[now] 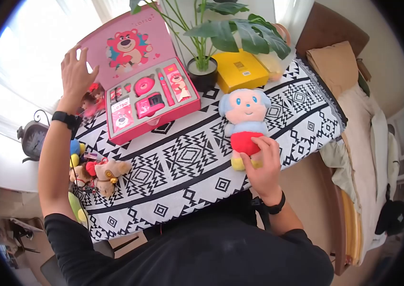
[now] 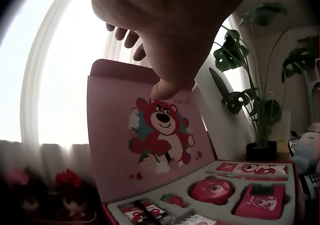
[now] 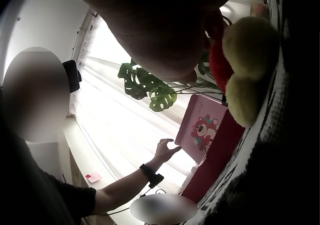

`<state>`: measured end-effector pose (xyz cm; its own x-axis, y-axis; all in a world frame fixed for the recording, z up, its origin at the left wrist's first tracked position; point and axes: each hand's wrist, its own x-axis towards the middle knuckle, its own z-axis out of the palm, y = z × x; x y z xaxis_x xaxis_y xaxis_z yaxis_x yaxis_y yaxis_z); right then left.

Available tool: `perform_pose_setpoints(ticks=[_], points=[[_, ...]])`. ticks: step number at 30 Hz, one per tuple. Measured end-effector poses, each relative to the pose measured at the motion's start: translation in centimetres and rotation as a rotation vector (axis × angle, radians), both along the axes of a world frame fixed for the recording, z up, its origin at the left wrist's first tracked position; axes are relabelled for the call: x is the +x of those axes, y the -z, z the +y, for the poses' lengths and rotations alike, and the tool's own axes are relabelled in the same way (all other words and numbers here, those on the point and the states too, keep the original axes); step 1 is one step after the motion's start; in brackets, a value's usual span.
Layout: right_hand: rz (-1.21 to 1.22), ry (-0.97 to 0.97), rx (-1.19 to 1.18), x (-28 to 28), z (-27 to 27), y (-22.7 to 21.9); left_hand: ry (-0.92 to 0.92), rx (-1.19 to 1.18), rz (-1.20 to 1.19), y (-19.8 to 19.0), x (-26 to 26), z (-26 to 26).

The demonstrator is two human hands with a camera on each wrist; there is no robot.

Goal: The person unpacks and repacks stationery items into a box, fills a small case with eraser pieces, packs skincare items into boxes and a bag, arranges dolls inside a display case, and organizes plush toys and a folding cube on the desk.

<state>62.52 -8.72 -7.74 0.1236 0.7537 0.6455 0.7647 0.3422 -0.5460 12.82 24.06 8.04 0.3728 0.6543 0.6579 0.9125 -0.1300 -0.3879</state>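
Note:
My left hand point(image 1: 76, 76) is raised beside the upper left edge of a pink gift box lid point(image 1: 109, 40), fingers spread and thumb apart. In the left wrist view, the thumb tip overlaps the lid's bear picture point(image 2: 162, 130). The lid stands upright behind the box point(image 1: 156, 123), whose grey insert holds a pink tape-like round case point(image 1: 145, 86), a toothbrush-like stick point(image 1: 165, 89) and small packs. My right hand point(image 1: 265, 168) rests over the red shorts of a blue-and-pink plush toy point(image 1: 247, 113), fingers loosely bent. The toy's yellow feet point(image 3: 250, 47) show beneath the hand in the right wrist view.
Behind the plush toy are a yellow box point(image 1: 241, 70) and a potted plant point(image 1: 203, 71) with wide leaves. Several small plush toys point(image 1: 104, 176) lie at the left, near a dark clock point(image 1: 34, 138). Red-bowed dolls point(image 2: 72, 197) stand beside the gift box. A patterned cloth point(image 1: 183, 157) covers the table.

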Motion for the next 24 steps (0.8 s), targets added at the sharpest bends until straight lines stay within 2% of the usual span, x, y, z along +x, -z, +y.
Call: perform_pose_setpoints(ticks=[3, 7, 10, 13, 16, 18, 19, 22, 24], points=[[-0.01, -0.036, 0.01, -0.4, 0.6, -0.5, 0.01, 0.013, -0.051, -0.7, -0.3, 1.0], [-0.078, -0.137, 0.018, -1.0, 1.0, -2.1, -0.074, 0.014, 0.016, -1.5, -0.7, 4.5], [-0.138, -0.196, 0.025, -1.3, 1.6, -2.2, -0.242, -0.26, -0.077, -3.0, -0.1, 6.3], [-0.122, -0.177, -0.019, -1.5, 2.1, -1.3, -0.231, -0.228, -0.16, -3.3, 0.5, 6.8], [-0.162, -0.146, -0.014, -1.7, 2.4, -0.6, -0.18, -0.243, -0.092, -3.4, 0.7, 6.5], [-0.17, -0.15, -0.023, -1.7, 2.7, -0.3, -0.029, -0.044, -0.142, -2.5, 0.7, 6.5], [-0.173, -0.141, -0.019, -1.8, 2.8, -0.3, -0.033, -0.046, -0.143, -2.3, 0.5, 6.5], [-0.182, -0.137, -0.02, -1.8, 2.7, -0.2, -0.046, -0.112, -0.178, -2.0, 1.1, 3.1], [-0.183, -0.144, -0.017, -2.0, 2.8, 0.0, 0.021, -0.028, -0.113, -1.4, 1.1, 0.8]])
